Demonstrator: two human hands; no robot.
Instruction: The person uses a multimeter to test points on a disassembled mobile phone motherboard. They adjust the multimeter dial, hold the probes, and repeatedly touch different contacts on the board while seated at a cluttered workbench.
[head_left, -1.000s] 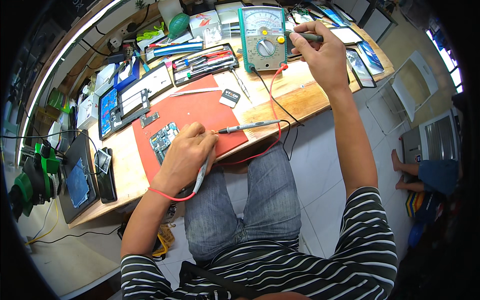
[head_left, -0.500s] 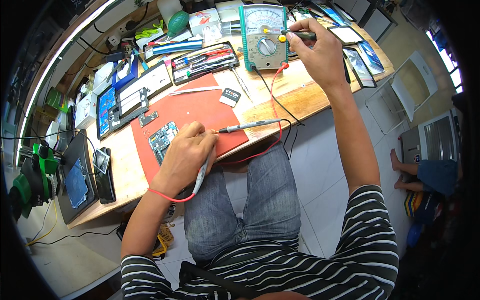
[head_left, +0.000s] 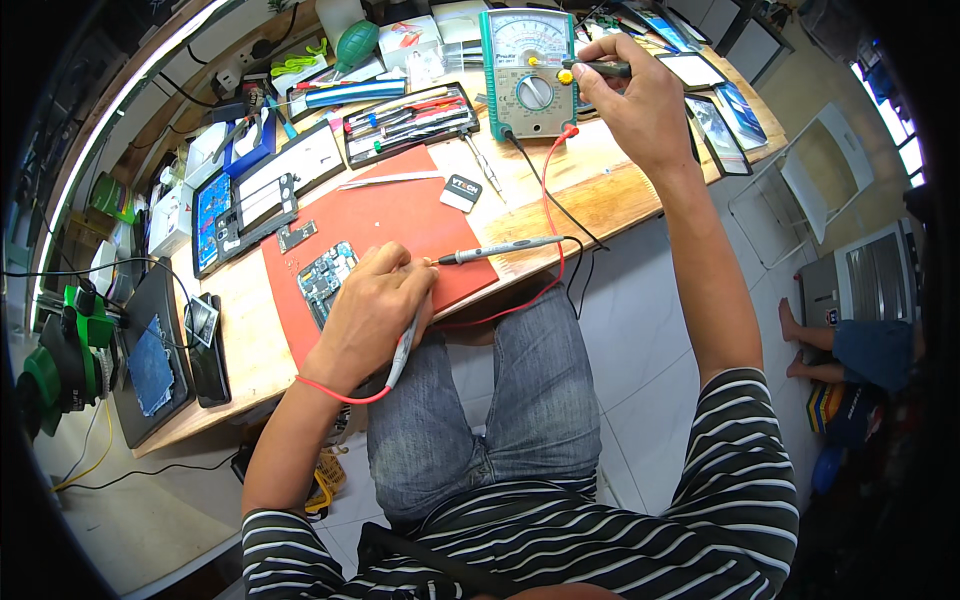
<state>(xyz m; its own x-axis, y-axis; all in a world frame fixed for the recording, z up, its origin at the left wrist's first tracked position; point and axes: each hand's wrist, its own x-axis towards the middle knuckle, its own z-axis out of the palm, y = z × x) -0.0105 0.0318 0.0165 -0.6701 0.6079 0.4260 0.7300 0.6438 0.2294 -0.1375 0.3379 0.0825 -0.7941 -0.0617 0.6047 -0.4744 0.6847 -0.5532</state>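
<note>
My left hand (head_left: 380, 295) is closed on a grey test probe (head_left: 402, 352) with a red lead, beside a phone circuit board (head_left: 326, 278) on the orange mat. Against its fingertips lies the tip of a second grey test probe (head_left: 500, 249), which has a black lead. My right hand (head_left: 632, 100) pinches a dark-handled screwdriver (head_left: 606, 69), its end pointing left across a green analog multimeter (head_left: 530, 90) that stands upright. A round yellow knob (head_left: 565, 77) shows beside the right fingertips. Red and black leads plug into the meter's lower edge.
An orange mat (head_left: 420, 220) covers the wooden bench's (head_left: 600, 205) front, with tweezers (head_left: 390, 180) and a small board (head_left: 297, 236) on it. Behind sit a tool tray (head_left: 410, 122) and a green air blower (head_left: 356, 46). Phone parts lie left and right; another person's legs (head_left: 800, 335) show far right.
The screwdriver's end has shifted slightly at the meter's face. Both hands otherwise stay in nearly the same place.
</note>
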